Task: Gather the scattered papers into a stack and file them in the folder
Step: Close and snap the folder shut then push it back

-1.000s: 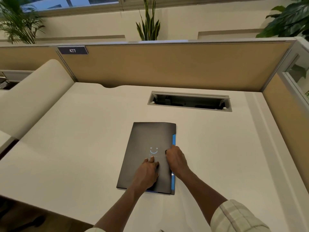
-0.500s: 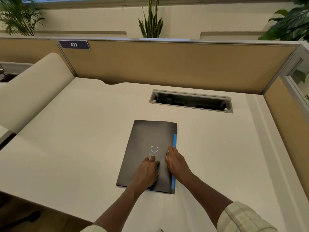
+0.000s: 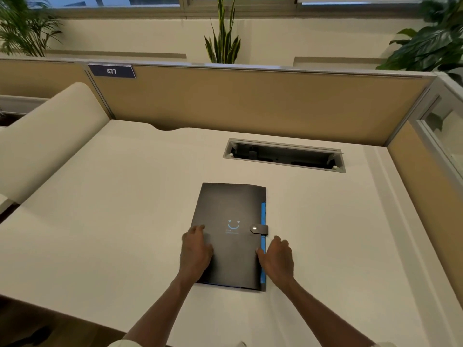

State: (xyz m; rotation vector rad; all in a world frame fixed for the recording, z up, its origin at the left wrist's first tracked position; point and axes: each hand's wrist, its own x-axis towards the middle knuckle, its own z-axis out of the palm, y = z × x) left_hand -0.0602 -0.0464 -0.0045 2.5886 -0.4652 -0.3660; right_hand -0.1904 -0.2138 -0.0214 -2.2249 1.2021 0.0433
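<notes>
A black folder (image 3: 231,214) with a blue smile print lies closed and flat on the white desk (image 3: 112,209). Its snap strap (image 3: 259,229) is fastened over the right edge, where a blue strip (image 3: 263,221) shows. My left hand (image 3: 196,251) rests on the folder's left edge with relaxed fingers. My right hand (image 3: 276,259) sits beside the folder's right edge, thumb touching it, fingers loosely curled and holding nothing. No loose papers are visible.
A grey cable tray opening (image 3: 284,156) is set into the desk behind the folder. Tan partition panels (image 3: 250,103) wall the desk at the back and right. A cream curved divider (image 3: 45,139) stands at the left. The desk's front edge runs near my arms.
Both hands have moved apart from the middle of the folder's cover to its left and right edges. The fastened snap strap, hidden before under my right hand, now shows.
</notes>
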